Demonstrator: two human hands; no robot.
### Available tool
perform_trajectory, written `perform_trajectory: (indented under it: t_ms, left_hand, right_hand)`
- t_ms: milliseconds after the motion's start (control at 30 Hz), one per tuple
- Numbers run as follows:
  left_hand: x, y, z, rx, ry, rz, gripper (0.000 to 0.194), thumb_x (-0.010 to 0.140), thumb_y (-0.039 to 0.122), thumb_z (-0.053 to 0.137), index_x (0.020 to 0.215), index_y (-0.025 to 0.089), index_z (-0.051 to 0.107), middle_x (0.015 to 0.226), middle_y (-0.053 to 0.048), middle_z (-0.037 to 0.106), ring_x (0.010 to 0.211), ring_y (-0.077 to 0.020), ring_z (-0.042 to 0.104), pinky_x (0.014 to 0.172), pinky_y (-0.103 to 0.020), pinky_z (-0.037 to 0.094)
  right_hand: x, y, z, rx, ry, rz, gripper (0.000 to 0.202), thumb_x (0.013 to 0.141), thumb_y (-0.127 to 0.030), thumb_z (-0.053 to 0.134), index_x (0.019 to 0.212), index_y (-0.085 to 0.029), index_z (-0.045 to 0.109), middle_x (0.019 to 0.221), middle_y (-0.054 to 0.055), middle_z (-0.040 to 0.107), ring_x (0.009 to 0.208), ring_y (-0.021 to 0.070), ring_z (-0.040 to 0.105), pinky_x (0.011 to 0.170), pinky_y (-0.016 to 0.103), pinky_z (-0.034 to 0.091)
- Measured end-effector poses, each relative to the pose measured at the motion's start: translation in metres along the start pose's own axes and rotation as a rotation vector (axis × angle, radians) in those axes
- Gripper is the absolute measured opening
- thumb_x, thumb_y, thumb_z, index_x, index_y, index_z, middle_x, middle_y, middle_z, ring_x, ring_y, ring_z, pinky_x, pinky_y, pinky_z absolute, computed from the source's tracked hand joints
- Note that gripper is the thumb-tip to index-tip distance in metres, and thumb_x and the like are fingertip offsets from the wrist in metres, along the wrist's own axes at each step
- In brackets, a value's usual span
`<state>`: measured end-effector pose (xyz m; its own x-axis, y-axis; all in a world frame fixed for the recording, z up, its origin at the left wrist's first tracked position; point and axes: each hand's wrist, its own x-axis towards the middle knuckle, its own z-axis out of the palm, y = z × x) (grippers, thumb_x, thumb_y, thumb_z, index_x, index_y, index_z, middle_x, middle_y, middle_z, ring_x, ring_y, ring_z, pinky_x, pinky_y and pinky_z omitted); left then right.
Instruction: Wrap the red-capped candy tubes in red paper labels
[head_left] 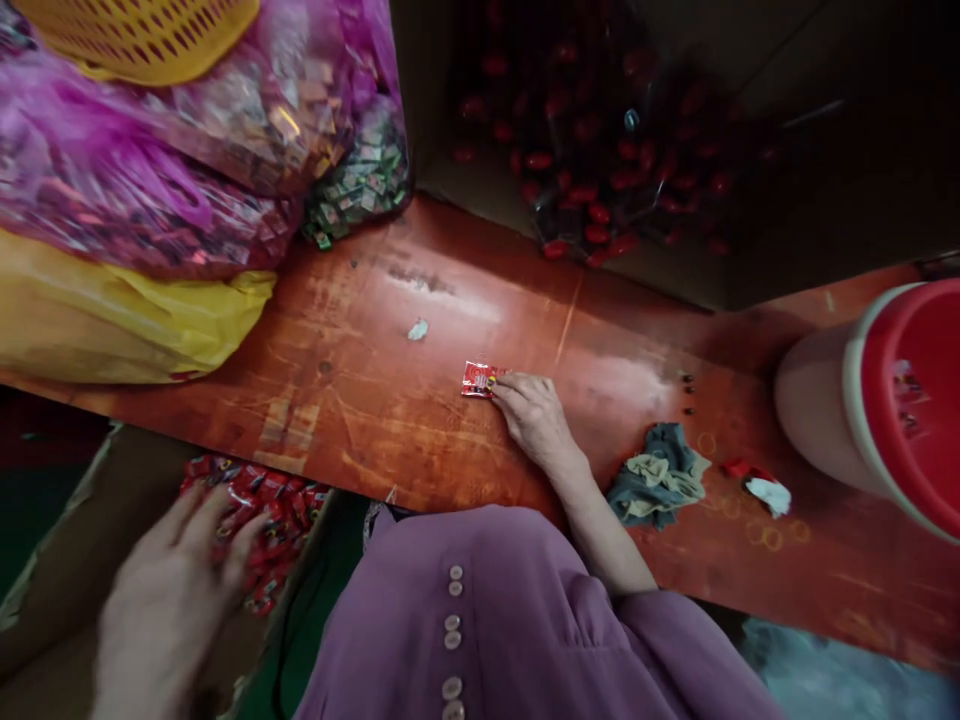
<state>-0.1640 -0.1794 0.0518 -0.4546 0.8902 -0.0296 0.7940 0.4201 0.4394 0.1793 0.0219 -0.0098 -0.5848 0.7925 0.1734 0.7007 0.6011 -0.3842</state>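
A small shiny red packet (pixel 477 380) lies on the reddish-brown table. The fingertips of my right hand (pixel 534 415) are closed on its right edge. My left hand (pixel 176 575), a little blurred, hangs over a cardboard box (pixel 75 540) at the lower left, its fingers spread. Many red packets (pixel 274 510) are heaped in that box, below and beyond the fingers. Whether the left fingertips touch any of them I cannot tell.
Clear bags of wrapped pieces (pixel 247 220), a yellow bag (pixel 150 315) and a yellow basket (pixel 150 40) stand left. A large box (pixel 465 190) with red items is behind. On the right are a crumpled cloth (pixel 660 475), rubber bands (pixel 772 540) and a red-lidded bucket (pixel 817 390).
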Motion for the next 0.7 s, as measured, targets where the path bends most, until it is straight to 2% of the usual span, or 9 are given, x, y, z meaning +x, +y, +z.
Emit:
perform_trajectory:
  t_ms: [67, 133, 200, 267, 333, 400, 567, 633, 700]
  left_hand:
    - [0.017, 0.047, 0.033, -0.066, 0.06, 0.342, 0.033, 0.085, 0.037, 0.065, 0.116, 0.028, 0.068, 0.119, -0.008, 0.072, 0.102, -0.0316, 0.071, 0.092, -0.049, 0.057]
    - [0.035, 0.097, 0.071, -0.185, 0.012, 0.651, 0.036, 0.091, 0.023, 0.06, 0.127, 0.024, 0.061, 0.122, -0.01, 0.071, 0.106, -0.0248, 0.07, 0.094, -0.04, 0.059]
    - [0.053, 0.137, 0.107, -0.198, -0.019, 0.785, 0.04, 0.094, 0.018, 0.054, 0.134, 0.014, 0.055, 0.133, -0.017, 0.064, 0.122, -0.0263, 0.063, 0.103, -0.041, 0.055]
    - [0.069, 0.162, 0.135, -0.137, -0.058, 0.853, 0.041, 0.095, 0.014, 0.048, 0.135, 0.009, 0.054, 0.137, -0.02, 0.06, 0.13, -0.0275, 0.057, 0.109, -0.044, 0.051]
    - [0.081, 0.172, 0.153, -0.061, -0.089, 0.884, 0.041, 0.093, 0.006, 0.042, 0.132, 0.005, 0.056, 0.138, -0.022, 0.059, 0.133, -0.0281, 0.055, 0.111, -0.045, 0.048]
    - [0.088, 0.173, 0.16, -0.017, -0.089, 0.918, 0.042, 0.09, 0.001, 0.039, 0.126, 0.003, 0.06, 0.136, -0.022, 0.06, 0.131, -0.0286, 0.056, 0.11, -0.045, 0.048]
    - [0.093, 0.171, 0.162, -0.031, 0.031, 0.989, 0.034, 0.089, 0.002, 0.043, 0.111, 0.007, 0.069, 0.123, -0.019, 0.068, 0.117, -0.0284, 0.061, 0.099, -0.043, 0.053]
    - [0.095, 0.172, 0.162, -0.061, 0.03, 0.986, 0.029, 0.088, 0.002, 0.047, 0.102, 0.01, 0.071, 0.111, -0.015, 0.071, 0.099, -0.0253, 0.063, 0.086, -0.039, 0.055]
    - [0.098, 0.173, 0.162, -0.092, -0.019, 0.97, 0.026, 0.088, 0.002, 0.048, 0.092, 0.013, 0.071, 0.096, -0.01, 0.071, 0.082, -0.021, 0.06, 0.075, -0.034, 0.054]
  right_hand:
    - [0.0, 0.001, 0.003, -0.023, 0.025, -0.039, 0.024, 0.099, -0.018, 0.049, 0.109, -0.019, 0.071, 0.109, 0.01, 0.075, 0.103, 0.0227, 0.065, 0.09, 0.037, 0.045]
    - [0.002, 0.001, 0.003, -0.049, 0.027, -0.057, 0.025, 0.098, -0.015, 0.048, 0.108, -0.018, 0.071, 0.107, 0.01, 0.076, 0.1, 0.0224, 0.065, 0.087, 0.036, 0.046]
    - [0.004, 0.0, 0.003, -0.08, 0.009, -0.065, 0.026, 0.097, -0.012, 0.047, 0.106, -0.018, 0.071, 0.103, 0.01, 0.076, 0.096, 0.0224, 0.065, 0.085, 0.035, 0.047]
    - [0.006, -0.001, 0.002, -0.107, -0.021, -0.068, 0.027, 0.096, -0.01, 0.047, 0.105, -0.016, 0.071, 0.1, 0.011, 0.076, 0.091, 0.0229, 0.065, 0.081, 0.035, 0.048]
    - [0.009, -0.003, -0.001, -0.107, -0.057, -0.056, 0.025, 0.095, -0.01, 0.048, 0.103, -0.014, 0.071, 0.097, 0.012, 0.075, 0.087, 0.0237, 0.066, 0.079, 0.036, 0.05]
    - [0.013, -0.005, -0.009, -0.058, -0.109, -0.017, 0.022, 0.095, -0.012, 0.051, 0.103, -0.013, 0.071, 0.096, 0.012, 0.075, 0.087, 0.024, 0.067, 0.08, 0.036, 0.052]
    - [0.044, 0.011, -0.047, 0.227, -0.303, 0.099, 0.007, 0.091, -0.024, 0.065, 0.092, -0.022, 0.072, 0.088, 0.003, 0.076, 0.081, 0.0176, 0.07, 0.075, 0.029, 0.055]
    - [0.071, 0.031, -0.06, 0.2, -0.243, 0.17, 0.009, 0.091, -0.027, 0.065, 0.092, -0.021, 0.072, 0.091, 0.004, 0.076, 0.084, 0.0185, 0.07, 0.077, 0.029, 0.054]
    - [0.104, 0.055, -0.069, 0.115, -0.107, 0.289, 0.02, 0.096, -0.025, 0.055, 0.106, -0.016, 0.069, 0.106, 0.012, 0.073, 0.097, 0.0247, 0.067, 0.088, 0.039, 0.051]
